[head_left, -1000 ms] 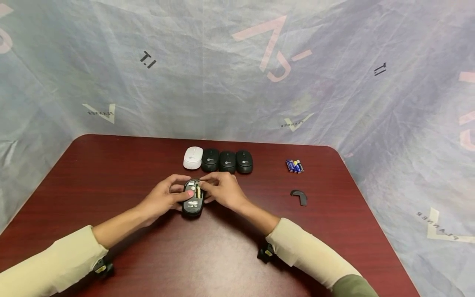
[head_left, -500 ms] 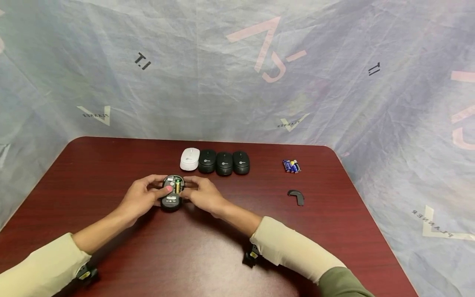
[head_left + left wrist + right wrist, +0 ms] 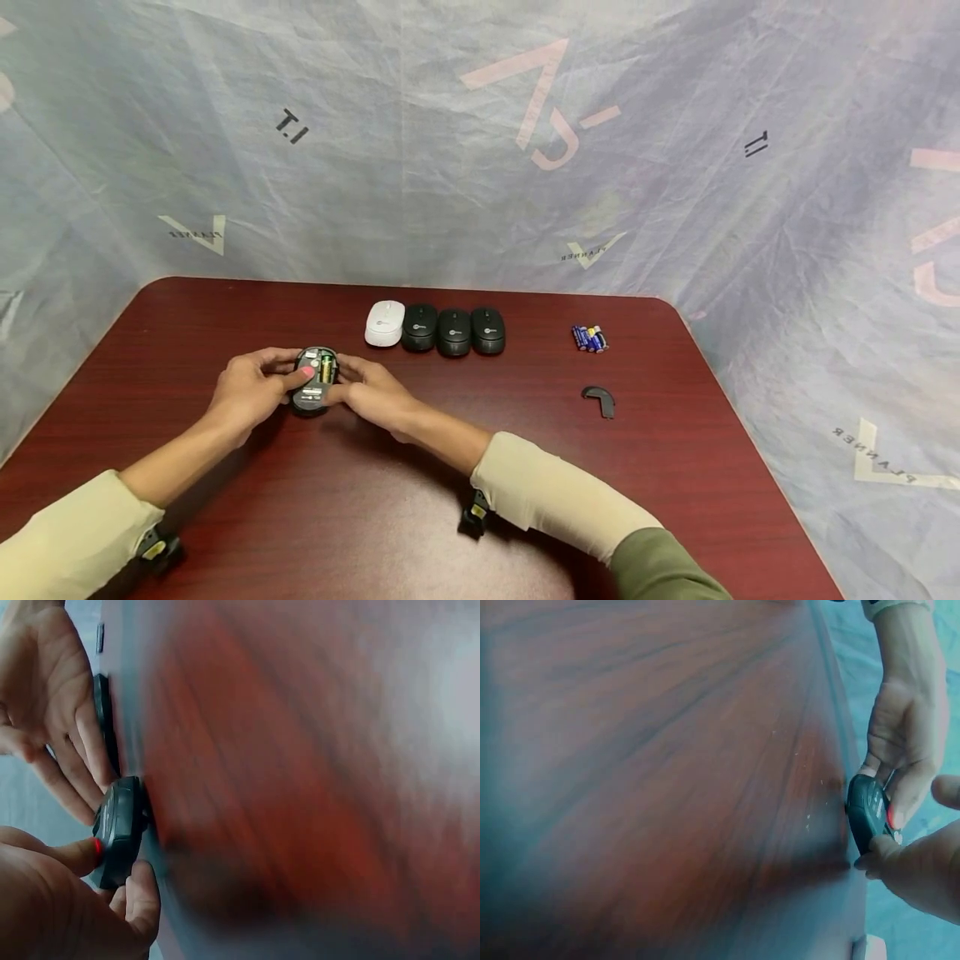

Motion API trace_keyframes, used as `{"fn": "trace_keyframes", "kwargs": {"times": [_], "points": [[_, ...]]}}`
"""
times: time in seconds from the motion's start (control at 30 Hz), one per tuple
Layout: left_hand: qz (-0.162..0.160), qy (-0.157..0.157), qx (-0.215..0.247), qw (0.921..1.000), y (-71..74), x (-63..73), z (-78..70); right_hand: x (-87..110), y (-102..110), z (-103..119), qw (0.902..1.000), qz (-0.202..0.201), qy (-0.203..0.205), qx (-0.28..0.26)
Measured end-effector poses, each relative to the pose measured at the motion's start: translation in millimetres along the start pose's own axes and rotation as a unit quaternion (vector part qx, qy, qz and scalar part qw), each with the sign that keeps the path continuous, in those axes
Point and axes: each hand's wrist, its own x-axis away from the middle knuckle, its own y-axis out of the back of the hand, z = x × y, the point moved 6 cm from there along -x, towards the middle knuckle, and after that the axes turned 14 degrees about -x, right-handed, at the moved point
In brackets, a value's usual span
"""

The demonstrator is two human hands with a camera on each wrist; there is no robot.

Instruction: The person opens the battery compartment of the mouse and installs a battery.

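Observation:
A black computer mouse (image 3: 309,402) is held underside up above the left part of the table. Its battery bay is uncovered, and a green-and-gold battery (image 3: 326,368) lies inside. My left hand (image 3: 251,390) grips the mouse's left side, thumb on the underside and fingers beneath. My right hand (image 3: 378,402) holds the opposite side, with its thumb at the lower right edge and its fingers by the upper right. From the left wrist, the mouse (image 3: 121,832) appears edge-on between both hands. The right wrist view has the mouse (image 3: 866,810) tilted, the right thumb against its near end.
A white mouse (image 3: 385,323) and several black mice (image 3: 453,333) stand in a row toward the table's back. Several blue batteries (image 3: 590,338) lie together at the back right. In front of them rests a curved black battery cover (image 3: 602,401). Grey fabric hangs behind the table.
Both hands have carried the mouse leftward. The right thumb has shifted from the battery bay to the mouse's lower right edge, leaving the battery in plain sight.

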Motion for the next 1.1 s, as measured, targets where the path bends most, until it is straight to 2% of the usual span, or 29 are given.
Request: {"fn": "trace_keyframes", "kwargs": {"times": [0.2, 0.43, 0.6, 0.83, 1.0, 1.1], "points": [[0.0, 0.022, -0.031, 0.9993, 19.6, -13.2, 18.5, -17.4, -21, 1, 0.9999, 0.012, -0.008, 0.004], [0.001, 0.041, -0.016, 0.999, 40.0, -29.0, 37.6, -40.6, -41, 4, 0.9991, 0.009, -0.013, 0.039], [0.0, 0.057, -0.007, 0.9983, 56.0, -40.9, 54.5, -59.4, -57, 9, 0.9991, 0.004, -0.012, 0.04], [-0.005, 0.086, 0.032, 0.9958, 77.2, -56.7, 79.8, -86.7, -82, 12, 0.9993, -0.002, -0.013, 0.035], [-0.023, 0.096, 0.075, 0.9923, 94.3, -67.7, 93.2, -95.9, -98, 16, 0.9989, 0.018, -0.026, 0.036], [-0.021, 0.102, 0.091, 0.9904, 103.8, -74.2, 99.4, -99.5, -105, 18, 0.9982, 0.028, -0.036, 0.039]]}}
